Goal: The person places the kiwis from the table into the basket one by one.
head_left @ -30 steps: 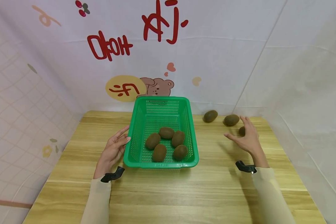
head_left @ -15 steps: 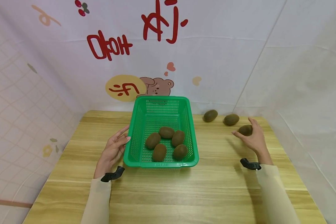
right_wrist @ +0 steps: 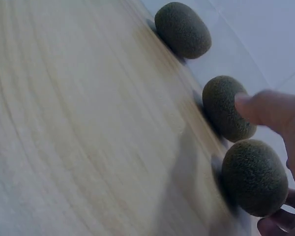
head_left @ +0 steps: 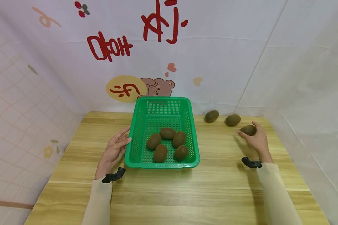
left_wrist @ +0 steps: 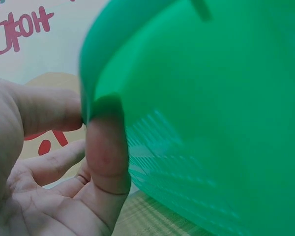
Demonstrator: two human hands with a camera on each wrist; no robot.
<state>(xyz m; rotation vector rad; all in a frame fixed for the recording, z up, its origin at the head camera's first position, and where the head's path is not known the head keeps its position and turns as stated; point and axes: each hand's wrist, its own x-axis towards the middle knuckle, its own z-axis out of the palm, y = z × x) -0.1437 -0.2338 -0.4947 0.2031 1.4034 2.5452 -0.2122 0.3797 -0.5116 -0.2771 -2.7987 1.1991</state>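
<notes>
In the head view a green plastic basket [head_left: 161, 165] with several brown kiwis [head_left: 167, 133] in it rests on the wooden table. My left hand [head_left: 112, 153] pinches its left rim; the left wrist view shows fingers on both sides of the basket wall [left_wrist: 211, 123]. To the right, my right hand [head_left: 256, 139] spans a single kiwi [head_left: 248, 130], thumb at its left end and fingers by its far end. The right wrist view has fingertips at that kiwi's [right_wrist: 255, 178] lower edge, while the thumb [right_wrist: 260, 109] stays a gap away, overlapping the middle kiwi [right_wrist: 223, 101].
Two more kiwis lie near the table's back edge, one at the left [head_left: 212, 116] and one beside the right hand [head_left: 233, 120]. A white printed cloth [head_left: 228, 62] hangs behind the table [head_left: 169, 197], with white cloth along both sides.
My right hand has moved right, from beside the middle kiwi to the rightmost one, and thumb and fingers have drawn closer about it. The left hand and basket keep their place.
</notes>
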